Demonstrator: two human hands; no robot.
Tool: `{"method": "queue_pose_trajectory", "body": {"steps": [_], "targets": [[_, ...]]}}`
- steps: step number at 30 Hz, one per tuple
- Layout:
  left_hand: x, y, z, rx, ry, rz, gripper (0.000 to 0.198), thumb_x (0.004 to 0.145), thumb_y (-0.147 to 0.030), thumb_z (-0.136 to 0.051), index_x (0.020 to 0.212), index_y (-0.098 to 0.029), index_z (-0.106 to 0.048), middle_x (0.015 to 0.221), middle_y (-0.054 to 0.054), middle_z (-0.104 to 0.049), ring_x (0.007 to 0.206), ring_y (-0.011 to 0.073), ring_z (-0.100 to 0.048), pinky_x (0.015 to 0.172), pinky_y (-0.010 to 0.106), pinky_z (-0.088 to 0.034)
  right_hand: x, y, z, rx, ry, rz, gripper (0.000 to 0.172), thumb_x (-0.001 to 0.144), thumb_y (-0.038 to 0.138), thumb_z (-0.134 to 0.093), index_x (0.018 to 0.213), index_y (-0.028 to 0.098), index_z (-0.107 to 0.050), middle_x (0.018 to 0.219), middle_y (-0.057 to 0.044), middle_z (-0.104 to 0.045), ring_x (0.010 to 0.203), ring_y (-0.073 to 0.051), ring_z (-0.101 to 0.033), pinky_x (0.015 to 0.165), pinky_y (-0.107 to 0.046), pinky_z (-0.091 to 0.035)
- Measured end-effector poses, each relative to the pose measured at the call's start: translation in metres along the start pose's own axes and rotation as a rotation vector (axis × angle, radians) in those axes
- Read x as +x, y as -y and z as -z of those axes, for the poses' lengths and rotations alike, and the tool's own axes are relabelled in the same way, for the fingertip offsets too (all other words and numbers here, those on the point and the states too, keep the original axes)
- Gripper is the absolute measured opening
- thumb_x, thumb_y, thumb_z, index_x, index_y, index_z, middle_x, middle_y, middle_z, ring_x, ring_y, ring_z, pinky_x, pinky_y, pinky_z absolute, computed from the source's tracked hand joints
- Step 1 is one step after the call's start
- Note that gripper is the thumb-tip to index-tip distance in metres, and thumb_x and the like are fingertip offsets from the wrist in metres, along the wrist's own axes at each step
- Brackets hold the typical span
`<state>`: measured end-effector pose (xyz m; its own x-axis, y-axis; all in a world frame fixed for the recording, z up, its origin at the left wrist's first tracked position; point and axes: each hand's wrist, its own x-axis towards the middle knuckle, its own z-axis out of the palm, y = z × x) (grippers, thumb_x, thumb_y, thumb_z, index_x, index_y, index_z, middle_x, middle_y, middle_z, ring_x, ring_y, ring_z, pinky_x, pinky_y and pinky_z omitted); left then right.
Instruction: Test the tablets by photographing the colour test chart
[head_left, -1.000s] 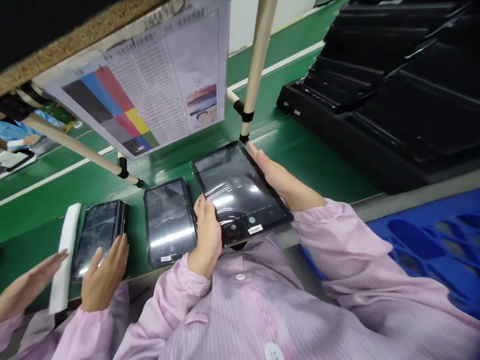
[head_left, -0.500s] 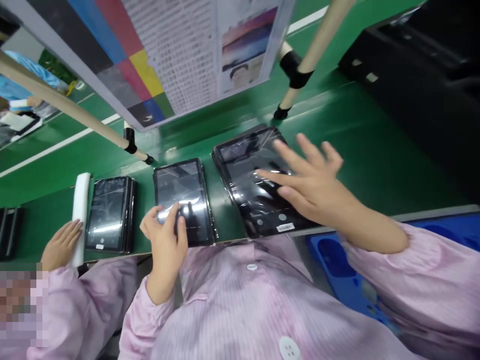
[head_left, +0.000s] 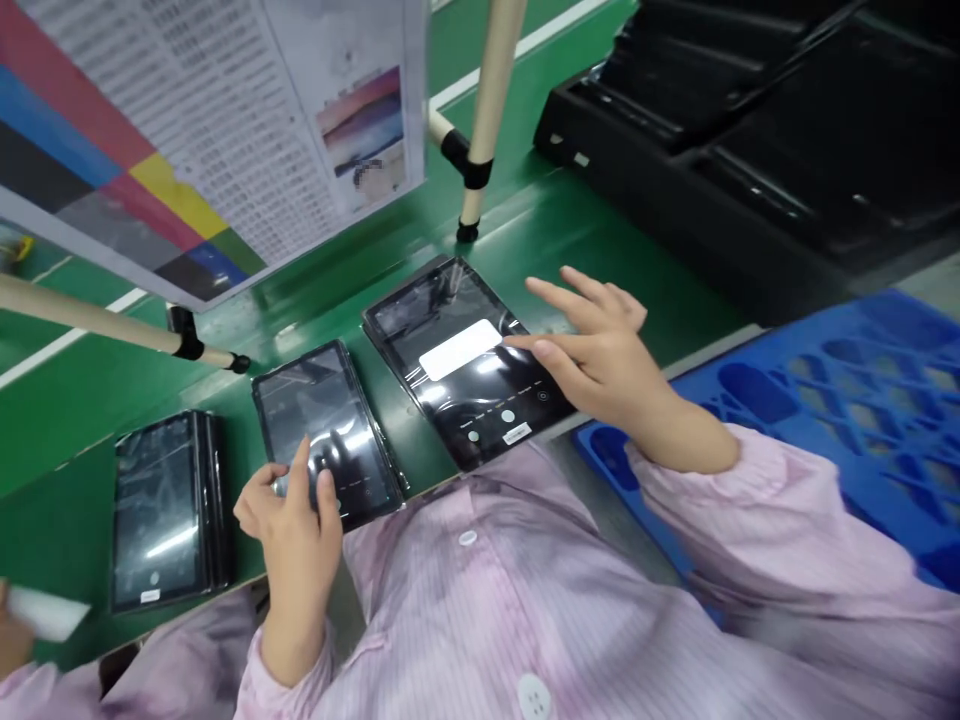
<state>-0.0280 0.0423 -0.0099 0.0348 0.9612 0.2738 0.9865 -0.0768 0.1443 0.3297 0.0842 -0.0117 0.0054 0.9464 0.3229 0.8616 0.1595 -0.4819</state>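
Observation:
My right hand (head_left: 611, 365) is open, its fingers spread over the right edge of a black tablet (head_left: 420, 345). The outstretched index fingertip is at the right end of a white pop-up box (head_left: 460, 350) on the lit screen; I cannot tell whether it touches the glass. This tablet lies on another dark one. My left hand (head_left: 296, 510) is over the lower left of the middle tablet (head_left: 319, 400), its index finger and thumb apart and other fingers bent. Its screen shows a row of small labels and bright reflections.
A stack of tablets (head_left: 161, 510) lies on the green bench at left. Beside it, a co-worker's hand (head_left: 11, 635) holds a white strip (head_left: 49, 612). A printed chart (head_left: 247, 110) hangs on pipes (head_left: 484, 110). Black trays (head_left: 720, 170) and a blue crate (head_left: 810, 390) are at right.
A white pop-up box has appeared on the right tablet. My view has swung to the right. The co-worker's white strip has moved away from the left stack. Both my hands remain over their tablets.

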Motion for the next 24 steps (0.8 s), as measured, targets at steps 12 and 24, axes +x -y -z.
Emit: {"method": "queue_pose_trajectory", "body": {"steps": [12, 24], "targets": [[0.003, -0.028, 0.003, 0.042, 0.127, 0.007, 0.042, 0.101, -0.029, -0.042, 0.133, -0.024, -0.068, 0.119, 0.018, -0.046, 0.114, 0.0336, -0.043, 0.098, 0.055, -0.037, 0.001, -0.006, -0.012, 0.095, -0.143, 0.004, 0.071, 0.100, 0.070, -0.024, 0.111, 0.027, -0.079, 0.156, -0.010, -0.047, 0.144, -0.033, -0.045, 0.117, -0.057, -0.032], [0.005, -0.090, -0.018, -0.760, 0.475, 0.018, 0.068, 0.098, -0.042, -0.048, 0.159, -0.017, -0.030, 0.162, 0.020, -0.031, 0.152, 0.0333, -0.029, 0.124, 0.053, -0.028, 0.006, -0.037, -0.049, 0.683, 0.006, -0.321, 0.072, 0.095, 0.073, -0.042, 0.148, 0.026, -0.055, 0.153, -0.013, -0.050, 0.143, -0.026, -0.047, 0.122, -0.042, -0.032]]}}
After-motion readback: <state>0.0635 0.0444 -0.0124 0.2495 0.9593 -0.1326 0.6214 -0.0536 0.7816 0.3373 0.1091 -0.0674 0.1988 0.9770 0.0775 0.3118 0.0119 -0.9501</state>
